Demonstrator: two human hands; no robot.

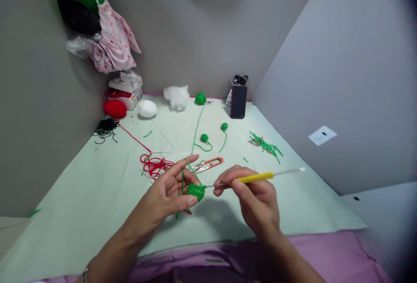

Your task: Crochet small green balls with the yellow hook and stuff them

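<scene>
Between the thumb and fingers of my left hand (169,192) is a small green crochet piece (196,192). Green yarn (197,122) loops over the raised index finger and runs back across the table to a green yarn ball (200,99). My right hand (252,198) grips a crochet hook (256,178) by its yellow handle, pen-like. The hook's thin metal tip meets the right edge of the green piece; whether it is inside a stitch is too small to tell. Behind my left hand lie thread snips (208,165) with an orange handle.
A red yarn tangle (155,166) lies left of the snips. Two small green balls (204,138) sit mid-table, with green scraps (265,145) to the right. White stuffing (177,97), a white yarn ball (147,109), a red yarn ball (115,109) and a phone (238,102) stand along the back.
</scene>
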